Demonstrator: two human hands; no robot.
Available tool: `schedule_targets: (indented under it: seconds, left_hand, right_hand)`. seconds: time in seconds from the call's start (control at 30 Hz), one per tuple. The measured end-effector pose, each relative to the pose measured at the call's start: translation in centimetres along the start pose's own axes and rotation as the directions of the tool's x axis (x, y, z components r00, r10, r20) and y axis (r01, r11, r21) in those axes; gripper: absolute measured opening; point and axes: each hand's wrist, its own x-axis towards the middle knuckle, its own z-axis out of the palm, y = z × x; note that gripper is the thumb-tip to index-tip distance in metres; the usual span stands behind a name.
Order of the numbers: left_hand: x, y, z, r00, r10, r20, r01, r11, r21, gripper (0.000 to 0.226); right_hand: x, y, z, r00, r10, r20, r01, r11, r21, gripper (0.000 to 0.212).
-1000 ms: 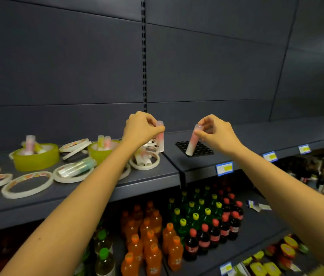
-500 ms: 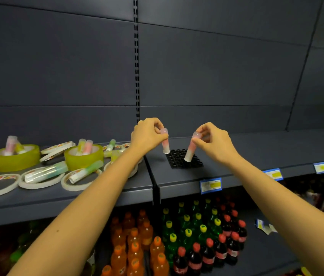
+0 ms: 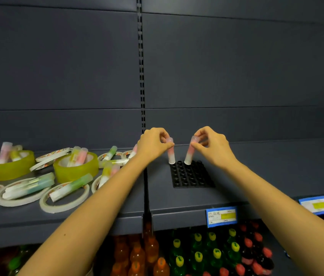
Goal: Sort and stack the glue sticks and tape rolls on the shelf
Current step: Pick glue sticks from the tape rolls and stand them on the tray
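Left-hand glue stick and right-hand glue stick are both pink, capped tubes, held over the back row of a black socket tray on the right section of the shelf. Your left hand pinches its stick at the top, thumb and fingertips closed on the cap end; the tube hangs nearly upright below your fingers, its base at the tray's back left corner. Your right hand pinches the other stick the same way, and this one leans, top toward your palm, base at a neighbouring socket. Whether either base is seated cannot be told. These look like light, stiff, smooth plastic tubes that could slide in a loose pinch, so a firm hold near the cap seems right for steering the base down. On the left section, well apart from your hands, more loose glue sticks lie across scattered tape rolls.
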Motion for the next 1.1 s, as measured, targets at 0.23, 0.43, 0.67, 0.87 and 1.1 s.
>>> schedule_targets:
  seconds: [0.23,0.43,0.67,0.87,1.1]
  left_hand:
    - [1.2,0.2,1.1,1.0,0.019,-0.019,-0.016,0.988,0.155,0.017]
    - [1.8,0.5,1.7,0.997,0.071,-0.017,-0.063,0.954,0.294,0.023]
    - [2.6,1.6,2.1,0.995,0.076,0.059,-0.093,0.91,0.404,0.028]
    - [1.7,1.4,2.1,0.998,0.059,0.005,-0.055,0.889,0.454,0.032]
    - [1.0,1.1,1.0,0.995,0.038,0.087,-0.076,0.869,0.489,0.041]
  right_hand:
    - [2.6,1.1,1.2,0.996,-0.051,0.079,0.052,0.999,-0.008,0.02]
    - [3.5,1.4,2.0,0.99,-0.075,0.119,0.079,0.996,-0.029,0.021]
    - [4.1,1.5,2.2,0.987,-0.098,0.131,0.11,0.99,-0.088,0.024]
    - [3.9,1.7,2.7,0.982,-0.124,0.143,0.143,0.982,-0.126,0.024]
    - [4.4,1.6,2.4,0.975,-0.181,0.128,0.213,0.924,-0.317,0.03]
